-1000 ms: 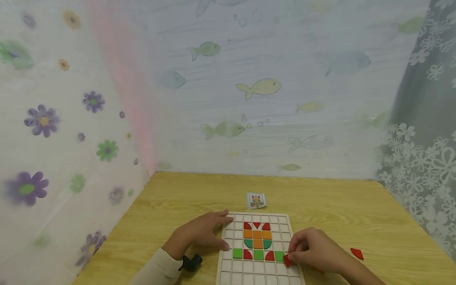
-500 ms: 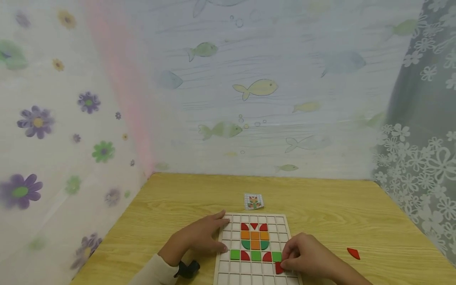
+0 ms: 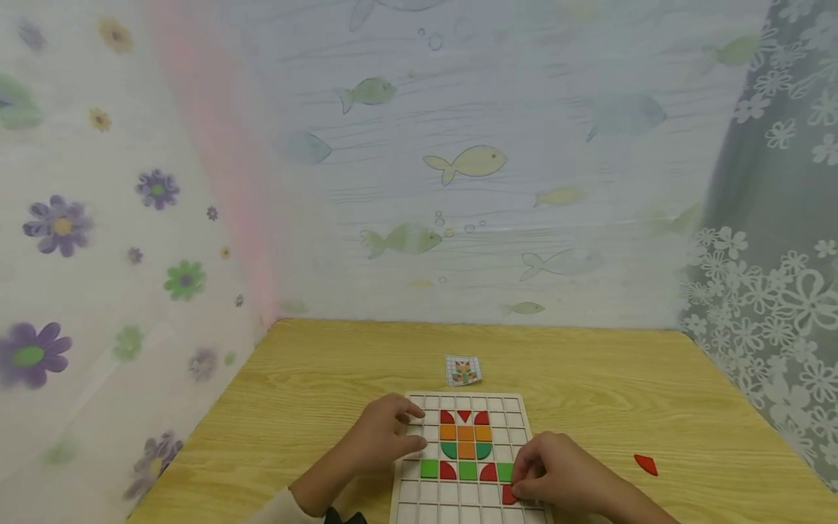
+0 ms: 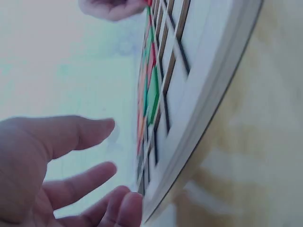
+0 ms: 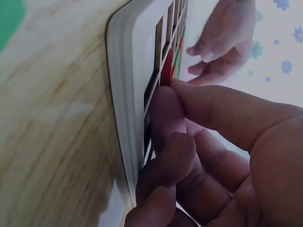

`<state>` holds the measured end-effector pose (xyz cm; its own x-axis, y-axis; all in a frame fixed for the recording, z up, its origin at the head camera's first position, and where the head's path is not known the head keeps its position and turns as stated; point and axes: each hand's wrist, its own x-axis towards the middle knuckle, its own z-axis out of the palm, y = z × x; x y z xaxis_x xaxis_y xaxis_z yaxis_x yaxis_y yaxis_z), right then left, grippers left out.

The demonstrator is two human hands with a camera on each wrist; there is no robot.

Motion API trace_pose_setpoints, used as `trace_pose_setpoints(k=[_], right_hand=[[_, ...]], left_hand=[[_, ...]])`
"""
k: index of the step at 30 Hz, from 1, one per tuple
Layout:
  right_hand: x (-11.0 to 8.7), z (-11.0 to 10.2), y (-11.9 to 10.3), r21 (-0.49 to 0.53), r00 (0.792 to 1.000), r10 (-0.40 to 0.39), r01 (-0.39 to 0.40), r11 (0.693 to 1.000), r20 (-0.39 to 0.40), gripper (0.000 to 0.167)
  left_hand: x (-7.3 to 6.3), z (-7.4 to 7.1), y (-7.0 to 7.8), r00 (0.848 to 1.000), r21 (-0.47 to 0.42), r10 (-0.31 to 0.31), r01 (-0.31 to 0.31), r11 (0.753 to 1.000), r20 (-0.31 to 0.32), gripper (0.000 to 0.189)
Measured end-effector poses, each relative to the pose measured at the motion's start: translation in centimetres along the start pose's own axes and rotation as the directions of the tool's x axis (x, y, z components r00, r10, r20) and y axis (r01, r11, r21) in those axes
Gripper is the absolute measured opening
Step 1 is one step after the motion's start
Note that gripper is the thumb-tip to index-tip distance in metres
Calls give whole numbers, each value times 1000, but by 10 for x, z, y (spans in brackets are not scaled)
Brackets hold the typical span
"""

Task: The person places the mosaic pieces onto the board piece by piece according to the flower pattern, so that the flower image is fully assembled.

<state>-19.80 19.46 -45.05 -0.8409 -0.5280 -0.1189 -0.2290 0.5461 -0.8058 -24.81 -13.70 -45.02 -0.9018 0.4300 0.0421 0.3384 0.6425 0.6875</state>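
A pale wooden grid board (image 3: 425, 509) lies on the table, with coloured tiles set in its cells. My right hand (image 3: 563, 469) pinches a red tile (image 3: 508, 495) between thumb and finger, at the cell just below the rightmost green square tile (image 3: 505, 472). The right wrist view shows the fingertips close against the board, partly covering the red tile (image 5: 167, 68). By the board's left edge is my left hand (image 3: 376, 437), fingers spread and slightly bent, holding nothing. In the left wrist view this hand (image 4: 71, 175) has its thumb and fingers apart.
A loose red tile (image 3: 645, 464) lies on the table right of the board. Behind the board lies a small paper card (image 3: 463, 370) printed with a coloured grid pattern. A fish-patterned wall covering (image 3: 484, 218) borders the table's back edge.
The right hand has brought the red tile left and nearer, from beside the rightmost green square to the cell below it. The left hand's fingers have shifted off the board's edge and bent more.
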Motion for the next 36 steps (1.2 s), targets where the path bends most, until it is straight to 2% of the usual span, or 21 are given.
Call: trace_pose_setpoints(k=[4, 8, 19, 29, 36], right_hand=[[1, 1, 0, -27, 1000, -13, 13, 1000, -5, 10], [1, 1, -1, -57, 1000, -26, 26, 998, -10, 9], [1, -4, -1, -61, 1000, -9, 8, 998, -16, 7], [-3, -24, -4, -94, 997, -19, 11, 995, -80, 6], [-5, -38, 0, -94, 995, -23, 14, 995, -97, 7]], left_hand=[[-1, 4, 3, 994, -129, -106, 104, 986, -7, 37], [-3, 5, 2, 989, -172, -151, 147, 974, -8, 40], [0, 4, -9, 991, -159, -137, 136, 978, 8, 35], [1, 1, -12, 989, -186, -144, 147, 972, 27, 33], [3, 1, -14, 989, -223, -146, 150, 963, 33, 33]])
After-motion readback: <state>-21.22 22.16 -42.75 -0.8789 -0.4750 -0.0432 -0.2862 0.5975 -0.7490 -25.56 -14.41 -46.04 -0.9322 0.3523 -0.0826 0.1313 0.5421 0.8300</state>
